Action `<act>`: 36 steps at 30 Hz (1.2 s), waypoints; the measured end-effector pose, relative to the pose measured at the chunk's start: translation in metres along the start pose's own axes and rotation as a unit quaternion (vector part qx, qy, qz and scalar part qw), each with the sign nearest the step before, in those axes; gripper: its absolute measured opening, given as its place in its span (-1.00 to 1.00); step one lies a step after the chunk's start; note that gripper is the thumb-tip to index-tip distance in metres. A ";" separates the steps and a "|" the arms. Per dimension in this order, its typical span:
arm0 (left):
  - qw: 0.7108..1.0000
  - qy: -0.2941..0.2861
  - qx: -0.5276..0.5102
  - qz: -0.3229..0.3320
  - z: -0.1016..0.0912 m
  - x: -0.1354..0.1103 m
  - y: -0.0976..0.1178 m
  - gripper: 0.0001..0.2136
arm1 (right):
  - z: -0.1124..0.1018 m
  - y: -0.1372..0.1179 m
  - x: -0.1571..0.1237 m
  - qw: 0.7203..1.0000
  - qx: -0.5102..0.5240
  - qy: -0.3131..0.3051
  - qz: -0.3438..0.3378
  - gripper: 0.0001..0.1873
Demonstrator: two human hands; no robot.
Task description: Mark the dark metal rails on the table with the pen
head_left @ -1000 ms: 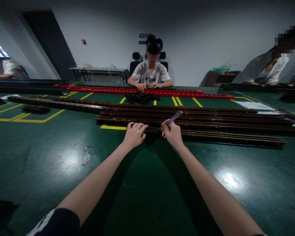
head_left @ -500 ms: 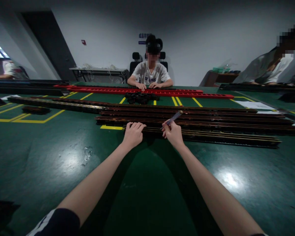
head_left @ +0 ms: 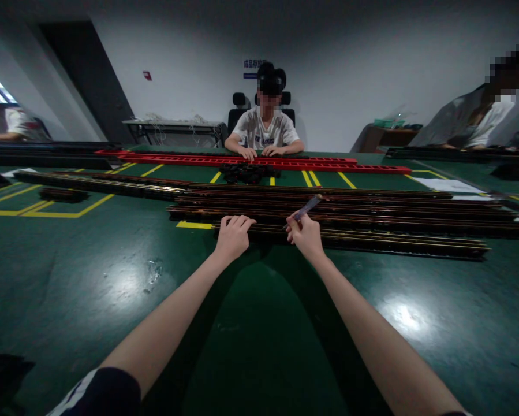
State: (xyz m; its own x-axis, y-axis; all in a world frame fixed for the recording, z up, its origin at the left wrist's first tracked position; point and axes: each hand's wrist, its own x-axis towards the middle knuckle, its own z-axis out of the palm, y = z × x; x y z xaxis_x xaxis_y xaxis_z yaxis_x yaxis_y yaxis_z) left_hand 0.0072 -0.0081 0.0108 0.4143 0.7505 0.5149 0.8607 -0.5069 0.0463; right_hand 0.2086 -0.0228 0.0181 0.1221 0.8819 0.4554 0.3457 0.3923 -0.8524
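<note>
My left hand (head_left: 232,238) is closed over the near black rail (head_left: 398,244), close to its left end, with the fingertips over its top. In my right hand (head_left: 305,236) is a slim pen-like tool (head_left: 307,207) with a translucent handle, slanting up to the right. Its thin dark tip points down-left at the rail between my hands; whether it touches cannot be made out. Just behind, several similar long dark rails (head_left: 350,211) with thin shiny edges lie side by side.
Across the green table (head_left: 90,277) a person (head_left: 265,130) sits with both hands at long red ladder-like strips (head_left: 328,166). A pile of small black parts (head_left: 246,173) lies before them. More rails (head_left: 99,182) extend left. White papers (head_left: 450,185) are at the right.
The near rail has slid slightly left, and my left hand has shifted a little left with it. My right hand still holds the tool in nearly the same place.
</note>
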 end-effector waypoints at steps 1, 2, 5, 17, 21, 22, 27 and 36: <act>1.000 0.001 0.000 0.001 0.000 0.000 0.000 -0.60 | 0.000 0.001 0.001 1.000 0.000 0.004 -0.001 -0.62; 1.000 0.002 0.001 0.002 0.000 0.000 0.000 -0.60 | 0.000 0.001 0.001 1.000 -0.001 0.008 -0.003 -0.62; 1.000 -0.003 -0.004 0.002 0.000 0.000 0.000 -0.60 | -0.001 0.002 0.002 1.000 -0.003 0.017 -0.008 -0.62; 0.999 -0.017 -0.038 0.032 0.001 0.000 0.001 -0.65 | 0.000 0.001 -0.003 1.000 -0.003 0.017 -0.003 -0.57; 0.998 -0.026 -0.024 0.045 0.004 0.000 0.000 -0.65 | 0.000 0.002 -0.002 1.000 0.001 0.017 0.003 -0.59; 0.998 -0.025 -0.021 0.046 0.005 0.000 0.000 -0.65 | 0.000 0.002 -0.002 1.000 0.001 0.017 0.003 -0.59; 0.999 -0.021 -0.015 0.045 0.006 0.000 0.000 -0.68 | 0.000 -0.001 -0.003 1.000 0.003 0.015 0.004 -0.59; 0.999 -0.023 -0.008 0.040 0.005 0.001 0.000 -0.70 | 0.001 -0.002 -0.004 1.000 0.004 0.023 -0.005 -0.60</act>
State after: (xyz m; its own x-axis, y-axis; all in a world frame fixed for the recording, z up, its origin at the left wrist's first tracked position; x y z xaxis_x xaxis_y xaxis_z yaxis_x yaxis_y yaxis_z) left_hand 0.0093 -0.0054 0.0065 0.4947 0.7265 0.4769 0.8202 -0.5717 0.0201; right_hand 0.2061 -0.0266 0.0180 0.1612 0.8656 0.4741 0.3401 0.4023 -0.8500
